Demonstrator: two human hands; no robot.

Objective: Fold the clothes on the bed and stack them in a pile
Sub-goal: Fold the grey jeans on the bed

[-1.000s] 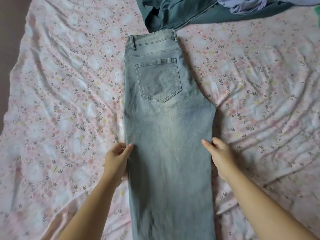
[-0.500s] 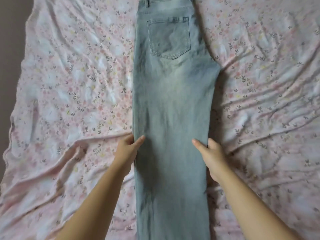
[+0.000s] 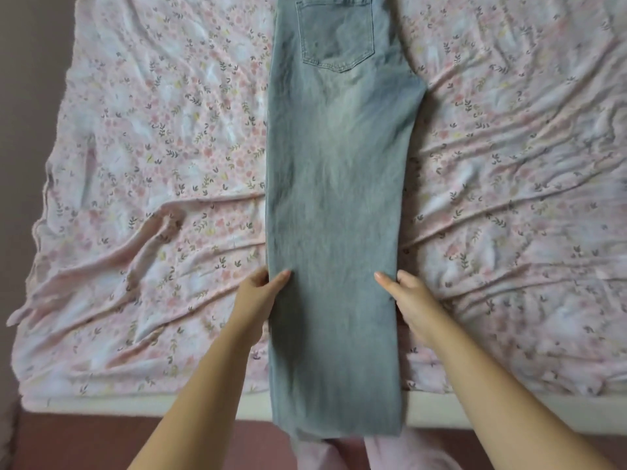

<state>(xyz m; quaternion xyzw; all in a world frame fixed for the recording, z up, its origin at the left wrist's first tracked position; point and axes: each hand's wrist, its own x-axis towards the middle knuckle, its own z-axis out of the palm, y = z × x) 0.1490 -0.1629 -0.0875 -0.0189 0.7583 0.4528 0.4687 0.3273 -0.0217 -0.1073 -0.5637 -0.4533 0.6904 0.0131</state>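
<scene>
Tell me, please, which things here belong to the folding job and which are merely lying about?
Job:
jeans, laid out flat, pocket side up
left hand and right hand, each pinching a side edge of the jeans

Merely there:
floral sheet
reddish floor

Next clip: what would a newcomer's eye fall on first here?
Pale blue jeans lie lengthwise down the middle, back pocket facing up, hems past the near edge of the bed. The left hand and right hand pinch their long edges at matching height. A rumpled pink floral sheet spreads on both sides.
</scene>
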